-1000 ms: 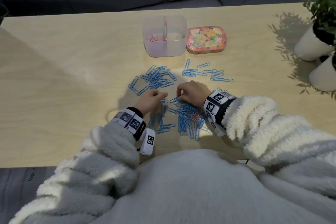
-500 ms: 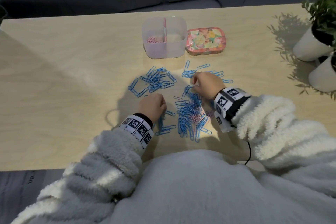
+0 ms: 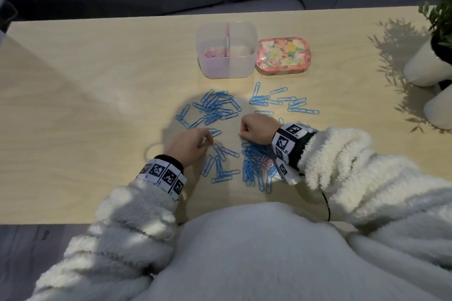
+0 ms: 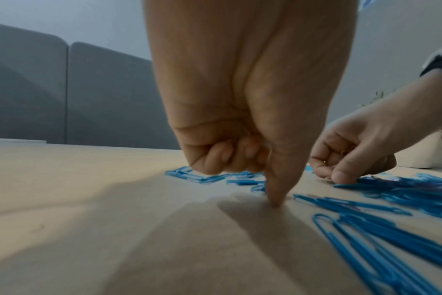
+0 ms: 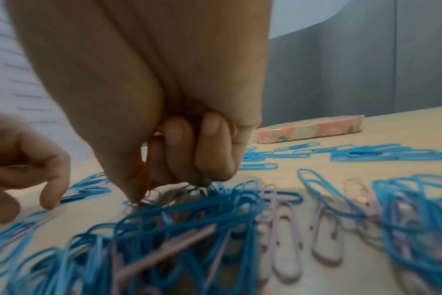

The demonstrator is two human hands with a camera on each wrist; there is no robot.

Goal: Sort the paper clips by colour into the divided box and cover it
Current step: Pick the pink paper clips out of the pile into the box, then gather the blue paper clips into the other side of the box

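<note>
The clear divided box [image 3: 226, 66] stands at the table's far middle, with pink clips [image 3: 210, 52] in its left compartment. Its floral lid [image 3: 282, 56] lies just to the right. Blue clips lie in a left group [image 3: 215, 109] and a right group [image 3: 281, 102]. A mixed blue and pink pile [image 3: 254, 164] lies under my right wrist. My right hand [image 3: 243, 131] has curled fingers and pinches at the pile's far edge [image 5: 139, 197], with what look like pink clips tucked in its palm. My left hand [image 3: 206, 140] is curled, one tip [image 4: 275, 203] pressing the bare table beside blue clips.
Two white plant pots [image 3: 425, 68] stand at the table's right edge, with leaves above them. The light wooden table [image 3: 97, 105] is bare to the left. More blue clips [image 3: 220, 166] lie between my wrists near the front edge.
My right hand went out toward the right blue group and has come back left to the pile's far edge. My left hand has shifted slightly left.
</note>
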